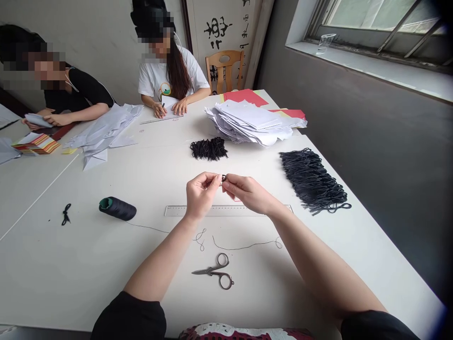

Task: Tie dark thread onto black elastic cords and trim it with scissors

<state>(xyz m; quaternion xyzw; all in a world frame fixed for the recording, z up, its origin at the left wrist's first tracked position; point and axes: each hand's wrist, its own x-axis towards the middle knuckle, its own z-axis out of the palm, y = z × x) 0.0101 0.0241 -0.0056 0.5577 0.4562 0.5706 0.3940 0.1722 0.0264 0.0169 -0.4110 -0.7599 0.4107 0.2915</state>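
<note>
My left hand (pixel 202 194) and my right hand (pixel 247 191) meet above a clear ruler (pixel 226 210), both pinching a small black cord loop (pixel 223 178). Most of the loop is hidden by my fingers. A spool of black thread (pixel 122 209) lies on its side to the left, its thin thread trailing right under my left forearm. Open-bladed or closed I cannot tell, metal scissors (pixel 214 271) lie below my hands. Beyond my hands is a small pile of black cords (pixel 209 148); a larger bundle of black looped cords (pixel 311 179) lies to the right.
A white table (pixel 53 283) spans the view. A stack of white papers (pixel 251 120) stands at the back, with red sheets (pixel 246 97) behind. Two people sit across, handling paper. More papers (pixel 106 127) lie back left; a small black cord knot (pixel 66 215) is left of the spool.
</note>
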